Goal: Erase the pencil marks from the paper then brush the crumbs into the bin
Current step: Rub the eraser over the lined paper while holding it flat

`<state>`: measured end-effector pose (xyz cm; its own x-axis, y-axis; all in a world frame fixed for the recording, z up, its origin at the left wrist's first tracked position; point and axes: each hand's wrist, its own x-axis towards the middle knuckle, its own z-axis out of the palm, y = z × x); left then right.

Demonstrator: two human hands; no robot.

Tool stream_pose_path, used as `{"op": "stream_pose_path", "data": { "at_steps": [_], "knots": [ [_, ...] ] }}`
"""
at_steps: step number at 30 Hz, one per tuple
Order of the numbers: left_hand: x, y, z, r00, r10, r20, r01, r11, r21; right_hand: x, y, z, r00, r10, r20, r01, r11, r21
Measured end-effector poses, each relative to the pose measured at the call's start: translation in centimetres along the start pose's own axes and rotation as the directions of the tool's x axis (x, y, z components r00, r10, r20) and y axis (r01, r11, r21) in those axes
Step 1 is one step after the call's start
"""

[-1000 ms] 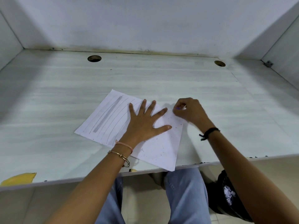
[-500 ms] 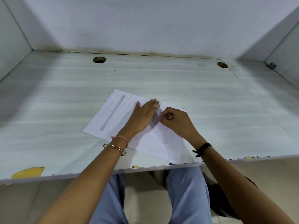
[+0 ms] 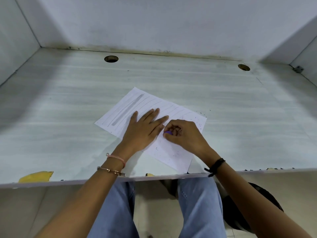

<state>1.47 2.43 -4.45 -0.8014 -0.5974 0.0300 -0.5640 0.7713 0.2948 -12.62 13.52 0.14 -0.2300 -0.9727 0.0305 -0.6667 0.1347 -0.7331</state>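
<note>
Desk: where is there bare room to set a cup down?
Bare desk lies left of the paper, right of it, and behind it up to the two holes. Crowded: the paper's middle, under the left hand and right hand with eraser.

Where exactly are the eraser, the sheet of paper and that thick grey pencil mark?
purple eraser [image 3: 168,133], head view, on its visible tip.
paper [image 3: 171,157], head view, on the bare near part of the sheet.
thick pencil mark [image 3: 128,110], head view, on the middle of the grey band.

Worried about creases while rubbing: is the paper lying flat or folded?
Flat: the paper lies spread on the desk, the left hand pressing it with straight fingers. No fold shows; the hands hide its middle.
</note>
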Motion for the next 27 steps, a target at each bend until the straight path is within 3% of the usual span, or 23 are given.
{"op": "stream_pose_path", "data": {
  "at_steps": [5,11,13,16,21,25,27],
  "knots": [
    [0.0,-0.3,-0.2,0.999,0.013,-0.04,-0.012,0.999,0.035,0.2,-0.1,1.0,0.993,-0.005,-0.114,-0.002,0.998,-0.061],
    [0.1,-0.4,-0.1,0.999,0.022,0.034,-0.025,0.998,0.065,-1.6,-2.1,2.2,0.983,-0.156,0.092,0.162,0.985,-0.067],
    [0.2,-0.5,0.1,0.998,0.038,0.046,-0.044,0.988,0.146,-0.4,-1.4,1.5,0.989,-0.145,0.029,0.148,0.982,-0.121],
    [0.3,-0.5,0.1,1.0,0.012,0.01,-0.014,0.992,0.122,0.3,-1.3,1.3,0.99,-0.109,-0.088,0.096,0.985,-0.145],
    [0.1,-0.5,0.1,1.0,0.013,-0.02,-0.012,0.999,0.036,-2.1,-3.0,2.3,0.979,-0.153,0.136,0.168,0.979,-0.113],
    [0.3,-0.4,0.1,1.0,-0.016,-0.007,0.016,0.997,0.079,1.0,-1.0,0.6,0.993,-0.091,-0.075,0.076,0.981,-0.18],
    [0.3,-0.4,0.1,0.999,-0.012,-0.035,0.014,0.997,0.075,0.5,-1.2,1.2,0.991,-0.097,-0.094,0.079,0.981,-0.179]
  ]
}}
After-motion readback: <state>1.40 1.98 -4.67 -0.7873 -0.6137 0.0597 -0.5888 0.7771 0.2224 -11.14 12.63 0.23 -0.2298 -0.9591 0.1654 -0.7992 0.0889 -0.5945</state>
